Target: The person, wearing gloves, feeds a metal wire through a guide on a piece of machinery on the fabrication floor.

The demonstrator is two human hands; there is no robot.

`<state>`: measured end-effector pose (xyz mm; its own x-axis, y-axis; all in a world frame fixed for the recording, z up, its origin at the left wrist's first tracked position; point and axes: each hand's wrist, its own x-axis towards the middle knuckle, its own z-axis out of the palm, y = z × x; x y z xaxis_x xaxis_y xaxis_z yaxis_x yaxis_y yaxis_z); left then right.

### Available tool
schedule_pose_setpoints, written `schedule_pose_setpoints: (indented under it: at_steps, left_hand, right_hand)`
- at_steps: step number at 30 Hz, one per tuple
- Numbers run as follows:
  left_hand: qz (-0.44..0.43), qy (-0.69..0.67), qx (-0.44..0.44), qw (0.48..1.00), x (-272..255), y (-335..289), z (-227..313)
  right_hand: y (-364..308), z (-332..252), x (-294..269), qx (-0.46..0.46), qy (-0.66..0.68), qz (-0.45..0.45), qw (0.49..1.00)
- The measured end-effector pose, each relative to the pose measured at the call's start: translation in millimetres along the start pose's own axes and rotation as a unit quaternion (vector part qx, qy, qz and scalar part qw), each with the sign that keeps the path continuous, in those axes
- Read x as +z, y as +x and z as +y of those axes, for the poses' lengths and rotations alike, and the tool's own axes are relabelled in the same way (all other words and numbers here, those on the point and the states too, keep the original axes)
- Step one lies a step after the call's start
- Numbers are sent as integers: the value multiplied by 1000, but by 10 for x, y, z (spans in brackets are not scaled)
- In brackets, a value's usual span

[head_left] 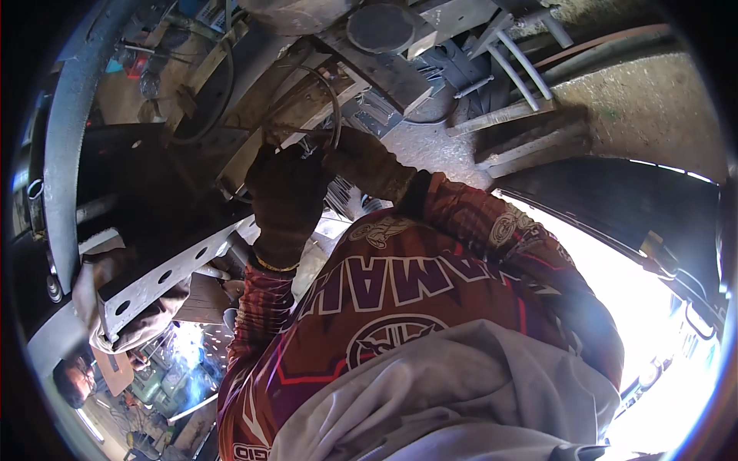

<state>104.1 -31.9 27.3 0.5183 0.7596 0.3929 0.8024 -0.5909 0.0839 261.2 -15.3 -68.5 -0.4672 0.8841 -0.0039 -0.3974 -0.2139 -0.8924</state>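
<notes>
Both hands wear dark brown work gloves and meet in front of my chest. My left hand [288,196] has its fingers curled inward, close against the right; what lies inside them is hidden. My right hand [369,163] is closed at the lower end of a thin curved cable [335,100], which arches up and back over a bench. Small pale bits show between the fingertips, too dark to identify. Just beyond the hands lies a long flat metal bar [327,107]. A bundle of thin rods [338,196] shows below the right hand.
A steel beam with round holes [164,276] juts out at the left. Beyond it, another person [77,380] is near a bright welding arc [188,349] with sparks. A round metal disc [380,28], metal bars [515,69] and scrap pieces crowd the far side. Glaring light fills the right.
</notes>
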Motion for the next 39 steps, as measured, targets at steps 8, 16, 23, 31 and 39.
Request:
schedule_pose_setpoints:
  at_steps: [8,16,23,31,39]
  left_hand:
    - [-37,-34,-39,998,-111,75,86]
    - [-30,-24,-71,997,-23,-137,38]
    - [2,-140,-65,988,-112,-153,-54]
    - [186,-372,-139,899,-82,191,-186]
    - [242,-502,-366,745,654,1583,-1281]
  right_hand:
    - [71,-395,-155,40,-259,-8,965]
    - [6,-674,60,175,-175,107,963]
    - [-178,-754,274,131,-184,149,963]
    - [-416,-780,191,-76,-285,190,936]
    - [-748,-831,-53,-78,-292,276,913]
